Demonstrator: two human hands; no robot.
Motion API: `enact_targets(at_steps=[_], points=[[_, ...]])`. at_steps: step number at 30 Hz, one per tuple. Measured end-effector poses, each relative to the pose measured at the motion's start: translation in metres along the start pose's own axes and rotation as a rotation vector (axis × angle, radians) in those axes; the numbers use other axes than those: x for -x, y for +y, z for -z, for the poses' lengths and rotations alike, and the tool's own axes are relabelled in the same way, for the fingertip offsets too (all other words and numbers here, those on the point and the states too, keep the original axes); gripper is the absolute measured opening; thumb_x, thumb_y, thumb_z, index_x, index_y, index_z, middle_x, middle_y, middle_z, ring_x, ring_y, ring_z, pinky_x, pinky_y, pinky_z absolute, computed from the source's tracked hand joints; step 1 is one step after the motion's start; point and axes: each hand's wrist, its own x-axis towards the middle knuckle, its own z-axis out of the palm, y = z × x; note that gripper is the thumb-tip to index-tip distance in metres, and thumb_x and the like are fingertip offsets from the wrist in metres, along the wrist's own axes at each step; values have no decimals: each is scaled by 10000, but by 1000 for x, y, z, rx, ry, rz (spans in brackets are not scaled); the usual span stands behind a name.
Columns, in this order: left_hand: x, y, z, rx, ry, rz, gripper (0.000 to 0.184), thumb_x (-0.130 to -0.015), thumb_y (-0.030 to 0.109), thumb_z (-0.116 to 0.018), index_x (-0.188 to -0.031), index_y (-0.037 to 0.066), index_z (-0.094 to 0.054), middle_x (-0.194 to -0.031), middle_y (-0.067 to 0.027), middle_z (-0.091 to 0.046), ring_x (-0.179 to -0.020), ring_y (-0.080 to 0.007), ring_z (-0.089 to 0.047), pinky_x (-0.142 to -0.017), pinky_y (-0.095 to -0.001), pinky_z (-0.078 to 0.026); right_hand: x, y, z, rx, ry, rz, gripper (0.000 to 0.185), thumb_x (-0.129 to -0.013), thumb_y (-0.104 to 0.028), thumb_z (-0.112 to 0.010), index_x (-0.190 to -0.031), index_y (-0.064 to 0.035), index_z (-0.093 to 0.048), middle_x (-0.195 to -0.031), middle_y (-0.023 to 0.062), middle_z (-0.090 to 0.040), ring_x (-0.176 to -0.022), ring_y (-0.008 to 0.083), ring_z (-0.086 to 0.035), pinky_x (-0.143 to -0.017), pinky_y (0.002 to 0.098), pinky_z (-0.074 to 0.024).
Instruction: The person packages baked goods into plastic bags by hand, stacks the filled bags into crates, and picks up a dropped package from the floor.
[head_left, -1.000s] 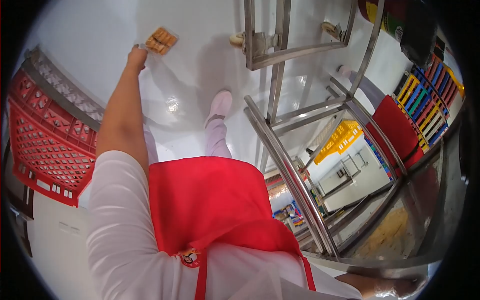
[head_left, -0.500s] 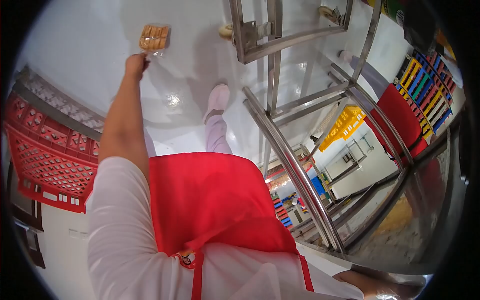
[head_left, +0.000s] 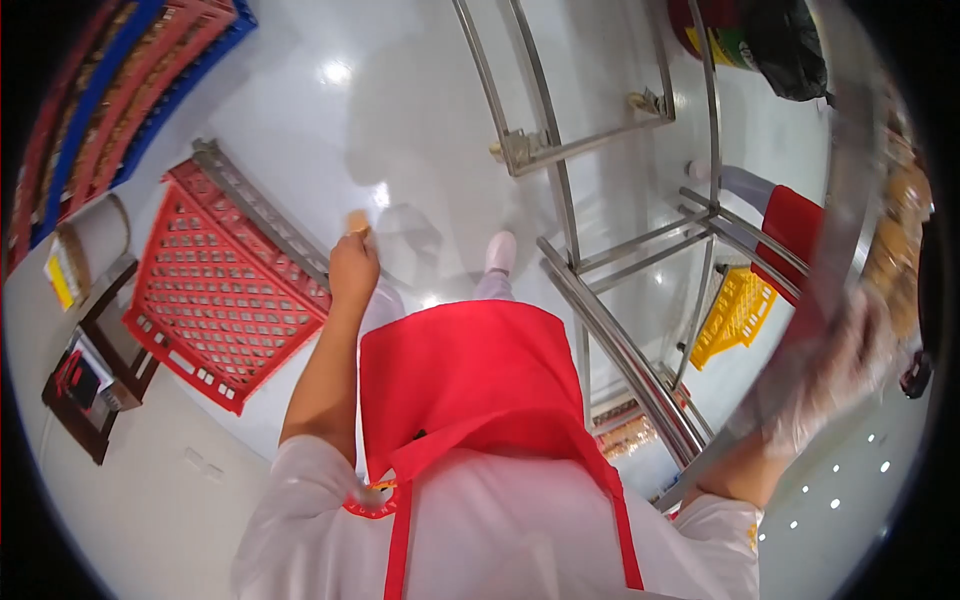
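Observation:
My left hand (head_left: 355, 268) is lowered over the floor beside the red crate, closed on a clear packet of golden-brown baked pieces (head_left: 358, 222). Only a small tan part of the packet shows past the fingers. My right hand (head_left: 850, 360), in a clear plastic glove, is at the steel table edge (head_left: 855, 180) on the right. Bagged brown baked goods (head_left: 900, 235) lie close to its fingers, which are blurred, so I cannot make out whether they grip anything.
A red crate (head_left: 235, 290) stands at the left by a metal bar. Stacked red and blue crates (head_left: 130, 90) rise at the upper left. The steel frame (head_left: 610, 255) on casters is ahead to the right. A yellow crate (head_left: 735, 315) and a person in a red apron (head_left: 790, 235) are beyond it.
My left hand has drawn back toward my body with the packet. My gloved right hand has come up beside the baked goods on the table. The view has shifted, bringing the stacked crates into sight.

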Motion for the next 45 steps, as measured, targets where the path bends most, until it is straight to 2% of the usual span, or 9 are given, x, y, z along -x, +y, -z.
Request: enact_targets(at_steps=[9, 14, 17, 21, 27, 29, 33, 36, 45], points=[[161, 123, 294, 1494, -348, -197, 63, -881, 14, -583, -940, -9, -583, -1333, -139, -476, -1169, -308, -597, -960, -455, -520, -13, -23, 25, 95, -261, 60, 250, -922, -241, -623, -877, 2, -663, -828, 222, -655, -772, 403, -615, -714, 440, -484], [232, 147, 413, 1615, -417, -565, 14, -871, -8, -565, -865, 1, -556, -1382, -173, -450, -1196, -365, -583, -968, -504, -520, 51, -30, 19, -510, -158, -386, 288, -891, -269, -685, -902, 18, -683, -774, 104, -641, -742, 176, -575, -713, 350, -482], [255, 146, 451, 1528, -412, -759, 33, -863, 5, -574, -845, -11, -552, -1374, -207, -439, -1201, -388, -575, -981, -500, -513, 113, -88, 37, -832, -251, -443, 167, -874, -142, -695, -1009, -45, -675, -790, -30, -586, -700, 79, -516, -651, 212, -429], [284, 155, 480, 1528, -531, -806, 68, -873, 33, -584, -824, 1, -550, -1358, -220, -457, -1170, -358, -599, -968, -485, -519, 139, -189, 127, -1050, -286, -285, 613, -706, 29, -719, -1286, -55, -538, -1277, 128, -536, -988, 200, -593, -846, 336, -502], [329, 206, 493, 1438, -852, -543, 185, -934, 145, -574, -1020, -19, -584, -1282, -165, -565, -1116, -288, -637, -917, -468, -547, 114, -242, 215, -545, 40, 676, 809, -644, -28, -852, -1355, -71, -467, -1345, 180, -490, -1228, 365, -548, -1018, 431, -462], [347, 231, 495, 1349, -898, -571, 343, -968, 224, -565, -1195, -34, -560, -1267, -141, -579, -1011, -230, -649, -853, -405, -552, 109, -237, 226, -640, -36, 651, 809, -672, -71, -867, -1365, -59, -449, -1326, 167, -523, -1235, 341, -554, -1041, 437, -458], [343, 261, 494, 1083, -592, -1063, 450, -880, 176, -635, -1276, -16, -541, -1229, -102, -546, -975, -175, -538, -816, -303, -454, 122, -241, 263, -1510, -162, -322, 707, -832, -295, -784, -1379, -23, -429, -1225, 156, -610, -1085, 294, -651, -930, 447, -544], [355, 279, 478, 582, -83, -1408, 615, -759, 132, -733, -1327, 23, -524, -1280, -101, -488, -1037, -191, -505, -854, -314, -440, 117, -217, 286, -1904, -366, -355, 768, -853, -456, -725, -1398, -17, -411, -1228, 176, -603, -1027, 310, -674, -814, 459, -587], [382, 336, 413, 768, -452, -1498, 757, -772, -36, -722, -1439, 17, -368, -1391, -108, -395, -1213, -228, -478, -1019, -362, -408, 124, -170, 348, -1979, -285, -467, 675, -1034, -568, -277, -1453, -50, -389, -1356, 198, -554, -1067, 400, -656, -719, 541, -591]])
